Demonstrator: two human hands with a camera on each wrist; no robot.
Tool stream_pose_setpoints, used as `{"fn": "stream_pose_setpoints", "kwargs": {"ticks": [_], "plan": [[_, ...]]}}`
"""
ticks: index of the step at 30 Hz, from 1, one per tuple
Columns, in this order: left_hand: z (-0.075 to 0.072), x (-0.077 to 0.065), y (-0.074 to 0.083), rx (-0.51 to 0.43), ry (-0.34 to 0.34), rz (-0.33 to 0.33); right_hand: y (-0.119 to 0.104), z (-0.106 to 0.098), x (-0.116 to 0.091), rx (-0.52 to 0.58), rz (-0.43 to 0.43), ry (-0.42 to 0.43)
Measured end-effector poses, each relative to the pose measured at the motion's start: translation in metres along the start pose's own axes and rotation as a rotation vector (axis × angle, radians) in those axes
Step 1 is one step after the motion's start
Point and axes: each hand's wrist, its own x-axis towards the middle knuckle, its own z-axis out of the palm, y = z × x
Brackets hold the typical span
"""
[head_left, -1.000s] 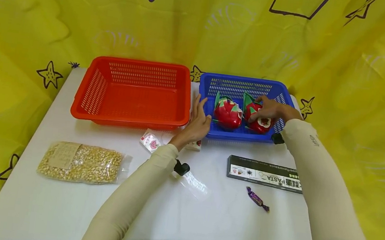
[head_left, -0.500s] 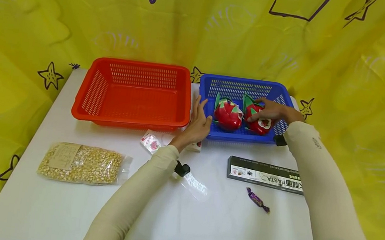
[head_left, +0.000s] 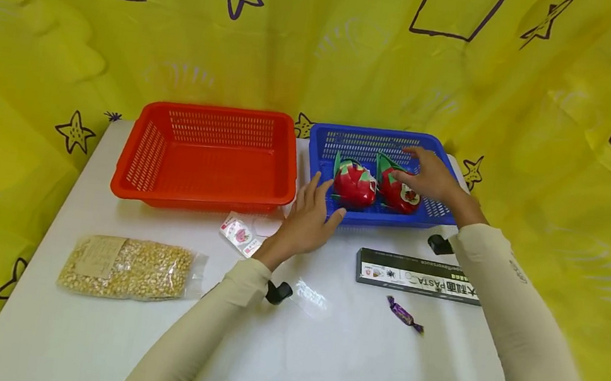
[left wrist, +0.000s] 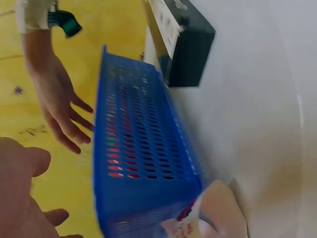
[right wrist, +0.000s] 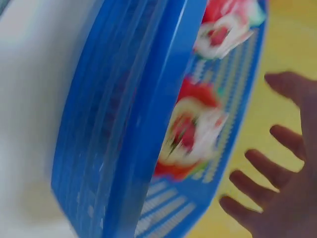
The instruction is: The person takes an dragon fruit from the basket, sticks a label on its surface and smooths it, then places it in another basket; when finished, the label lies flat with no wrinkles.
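Observation:
Two shiny red fruit-shaped packages with green leaf-like tips, the left one [head_left: 354,185] and the right one [head_left: 400,192], lie side by side in the blue basket [head_left: 376,218]. Pale labels show on both, blurred in the right wrist view. Over the basket's right part hovers my right hand [head_left: 434,179], its fingers spread; the right wrist view shows it apart from the packages, holding nothing. My left hand [head_left: 304,222] is by the basket's front left corner with fingers extended. In the left wrist view a gap shows between that hand and the basket wall.
A red basket [head_left: 201,203] stands to the left. On the white table lie a bag of corn kernels [head_left: 130,269], a pink-and-white packet [head_left: 241,235], a clear plastic strip [head_left: 311,296], a black pasta box [head_left: 415,274] and a purple wrapped candy [head_left: 405,314]. A yellow curtain hangs behind.
My right hand has let go of the right-hand package and lifted off it. My left hand has drawn back slightly toward me from the basket's corner. The camera view has shifted a little.

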Motion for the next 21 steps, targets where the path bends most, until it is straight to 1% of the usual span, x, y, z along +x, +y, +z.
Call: {"fn": "stream_pose_setpoints", "kwargs": {"ticks": [2,4,7,9,12,14,17,21], "plan": [[-0.005,-0.02,-0.001,0.013,-0.012,0.03,-0.012,0.01,-0.009,0.024,-0.041,0.096],[-0.01,-0.038,-0.005,0.02,-0.02,0.067,-0.024,0.021,-0.021,0.059,-0.081,0.19],[-0.017,-0.062,-0.018,0.033,-0.049,0.116,-0.043,0.041,-0.04,0.104,-0.158,0.316],[-0.021,-0.076,-0.03,0.042,-0.08,0.133,-0.055,0.056,-0.054,0.128,-0.21,0.37],[-0.023,-0.092,-0.05,0.052,-0.109,0.135,-0.07,0.082,-0.071,0.167,-0.277,0.417],[-0.023,-0.099,-0.061,0.052,-0.11,0.122,-0.079,0.099,-0.08,0.203,-0.301,0.425],[-0.025,-0.107,-0.074,0.036,-0.074,0.113,-0.09,0.125,-0.09,0.246,-0.324,0.431],[-0.03,-0.115,-0.086,0.008,-0.004,0.095,-0.102,0.155,-0.097,0.271,-0.327,0.398]]}}
